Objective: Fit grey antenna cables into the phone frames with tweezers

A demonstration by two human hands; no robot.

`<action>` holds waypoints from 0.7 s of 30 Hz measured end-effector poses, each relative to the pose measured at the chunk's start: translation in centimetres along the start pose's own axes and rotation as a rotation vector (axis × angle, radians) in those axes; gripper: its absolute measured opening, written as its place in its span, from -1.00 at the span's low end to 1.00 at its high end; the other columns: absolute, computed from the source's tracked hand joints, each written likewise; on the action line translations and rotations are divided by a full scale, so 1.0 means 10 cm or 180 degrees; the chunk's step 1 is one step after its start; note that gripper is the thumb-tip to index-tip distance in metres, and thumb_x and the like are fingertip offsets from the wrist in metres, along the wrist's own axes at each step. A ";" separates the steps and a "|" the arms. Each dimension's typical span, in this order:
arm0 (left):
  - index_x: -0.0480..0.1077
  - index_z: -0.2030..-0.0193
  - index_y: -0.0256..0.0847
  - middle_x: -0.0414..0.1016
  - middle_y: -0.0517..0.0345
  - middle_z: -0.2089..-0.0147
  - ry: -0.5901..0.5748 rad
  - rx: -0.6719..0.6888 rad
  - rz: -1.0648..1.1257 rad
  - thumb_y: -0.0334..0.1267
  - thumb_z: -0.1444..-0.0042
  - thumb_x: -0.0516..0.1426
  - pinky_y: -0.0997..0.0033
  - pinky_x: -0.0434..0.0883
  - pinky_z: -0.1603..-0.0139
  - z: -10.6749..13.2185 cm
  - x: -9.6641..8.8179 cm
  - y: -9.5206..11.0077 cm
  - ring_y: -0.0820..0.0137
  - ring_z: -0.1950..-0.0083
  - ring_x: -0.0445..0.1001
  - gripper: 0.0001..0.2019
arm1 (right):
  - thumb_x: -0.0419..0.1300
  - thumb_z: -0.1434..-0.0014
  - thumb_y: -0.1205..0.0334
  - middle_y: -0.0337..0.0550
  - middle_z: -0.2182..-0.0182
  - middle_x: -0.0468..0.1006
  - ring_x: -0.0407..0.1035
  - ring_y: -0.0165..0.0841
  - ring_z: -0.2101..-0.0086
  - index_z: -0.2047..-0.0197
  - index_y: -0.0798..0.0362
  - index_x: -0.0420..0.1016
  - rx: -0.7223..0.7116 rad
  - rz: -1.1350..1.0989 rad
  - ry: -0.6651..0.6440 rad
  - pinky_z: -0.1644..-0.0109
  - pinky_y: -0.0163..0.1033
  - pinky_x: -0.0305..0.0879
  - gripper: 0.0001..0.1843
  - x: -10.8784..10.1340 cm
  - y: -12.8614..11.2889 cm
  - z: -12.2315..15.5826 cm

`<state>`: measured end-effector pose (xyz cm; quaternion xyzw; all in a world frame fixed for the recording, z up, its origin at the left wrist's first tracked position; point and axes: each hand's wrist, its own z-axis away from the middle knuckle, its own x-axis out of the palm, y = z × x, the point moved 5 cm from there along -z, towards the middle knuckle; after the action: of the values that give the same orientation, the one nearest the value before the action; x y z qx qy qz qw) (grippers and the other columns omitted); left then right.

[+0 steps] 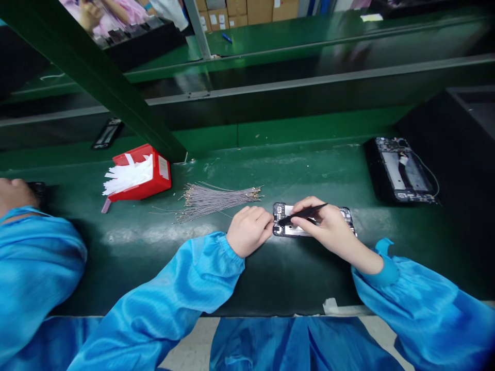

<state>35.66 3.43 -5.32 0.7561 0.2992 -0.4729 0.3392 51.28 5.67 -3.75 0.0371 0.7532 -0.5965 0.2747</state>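
An opened phone [288, 231] with a bare silver inside lies lengthwise on the green bench. My left hand [249, 231] is closed at its left end, the curled fingertips pressed against the edge; whatever lies under them is hidden. Black tweezers [286, 220] are pinched in my right hand [323, 222], which hovers over the phone and covers part of it. The tips of the tweezers point down at the phone's left part, beside my left fingers. A bundle of thin grey cables [220, 198] with gold-coloured ends lies just beyond my left hand.
A red bin [161, 178] of white strips stands at the left by a green post [131, 103]. Another opened phone [406, 170] with a loose cable rests at the right, by a black box [452, 154]. At far left, a co-worker's hand [15, 196] touches a dark device.
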 end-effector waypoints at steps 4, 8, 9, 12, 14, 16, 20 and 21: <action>0.32 0.42 -0.24 0.35 0.19 0.45 0.0047 0.0001 -0.0042 -0.32 -0.15 -0.01 0.43 0.17 0.36 0.01 0.00 -0.01 0.47 0.39 0.29 -0.84 | 0.15 -0.08 0.20 -0.19 0.39 0.44 0.36 -0.39 0.36 0.33 0.06 0.37 0.0032 0.0034 -0.0022 0.30 -0.32 0.32 -0.89 0.05 0.03 -0.01; 0.32 0.43 -0.24 0.35 0.19 0.45 0.0045 -0.0001 -0.0064 -0.32 -0.14 0.00 0.43 0.18 0.36 0.01 0.00 -0.01 0.46 0.38 0.29 -0.84 | 0.14 -0.09 0.23 -0.19 0.37 0.45 0.37 -0.39 0.34 0.33 0.06 0.37 -0.0039 0.0149 -0.0075 0.26 -0.31 0.32 -0.92 0.07 0.02 -0.01; 0.32 0.43 -0.24 0.35 0.19 0.45 0.0037 -0.0006 -0.0070 -0.32 -0.15 0.00 0.43 0.18 0.35 0.01 0.00 0.00 0.46 0.38 0.29 -0.84 | 0.13 -0.09 0.24 -0.19 0.37 0.45 0.37 -0.38 0.33 0.33 0.06 0.37 -0.0071 0.0197 -0.0078 0.25 -0.30 0.32 -0.92 0.06 0.01 -0.01; 0.32 0.42 -0.25 0.35 0.19 0.46 0.0035 -0.0037 -0.0067 -0.33 -0.15 -0.01 0.43 0.19 0.34 0.01 0.00 0.00 0.46 0.38 0.30 -0.83 | 0.11 -0.11 0.25 -0.18 0.36 0.46 0.38 -0.37 0.32 0.33 0.05 0.35 -0.0190 0.0339 -0.0081 0.22 -0.28 0.33 -0.93 0.06 -0.03 0.00; 0.32 0.42 -0.25 0.34 0.19 0.46 0.0035 -0.0047 -0.0059 -0.33 -0.15 -0.02 0.43 0.19 0.34 0.01 0.00 -0.01 0.46 0.38 0.29 -0.83 | 0.08 -0.12 0.26 -0.18 0.36 0.47 0.38 -0.38 0.33 0.31 0.05 0.34 -0.0353 0.0465 -0.0133 0.23 -0.28 0.33 -0.94 0.07 -0.06 0.01; 0.32 0.42 -0.25 0.34 0.18 0.45 0.0025 -0.0034 -0.0066 -0.32 -0.16 -0.01 0.43 0.19 0.34 0.01 0.01 -0.01 0.46 0.38 0.29 -0.83 | 0.06 -0.14 0.28 -0.16 0.35 0.47 0.38 -0.38 0.33 0.28 0.05 0.32 -0.0601 0.0570 -0.0207 0.23 -0.28 0.33 -0.93 0.10 -0.11 0.02; 0.32 0.42 -0.24 0.33 0.18 0.45 0.0024 -0.0001 -0.0113 -0.31 -0.16 -0.01 0.43 0.18 0.34 0.01 0.01 0.00 0.46 0.38 0.29 -0.83 | 0.03 -0.14 0.30 -0.16 0.32 0.45 0.37 -0.38 0.31 0.25 0.04 0.30 -0.0724 0.0474 -0.0332 0.22 -0.27 0.33 -0.92 0.17 -0.12 0.03; 0.32 0.42 -0.25 0.34 0.18 0.45 0.0030 0.0008 -0.0123 -0.31 -0.16 -0.01 0.43 0.18 0.35 0.01 0.01 0.00 0.45 0.38 0.28 -0.83 | 0.04 -0.14 0.30 -0.17 0.33 0.46 0.37 -0.38 0.31 0.26 0.04 0.31 -0.0646 0.0413 -0.0346 0.22 -0.28 0.33 -0.92 0.18 -0.10 0.03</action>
<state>35.63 3.38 -5.43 0.7529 0.3148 -0.4761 0.3276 49.44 4.64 -3.73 0.0255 0.7897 -0.4993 0.3555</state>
